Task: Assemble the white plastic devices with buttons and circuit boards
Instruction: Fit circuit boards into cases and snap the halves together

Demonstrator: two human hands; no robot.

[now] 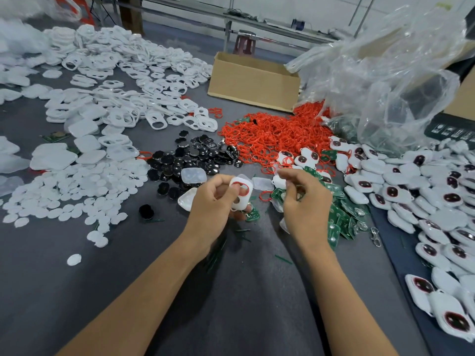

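Grey tabletop [231, 291] lies heaped with parts. Left hand [213, 201] pinches the white shell [241, 192] at its centre; light, stiff and slick, the shell is probably best held by its rim. Right hand [305, 201] curls above the circuit boards [341, 214], grip unclear.

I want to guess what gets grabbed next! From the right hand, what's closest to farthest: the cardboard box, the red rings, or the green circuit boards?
1. Green circuit boards, just under and right of the right hand.
2. Red rings, heaped beyond it.
3. Cardboard box, farthest back.
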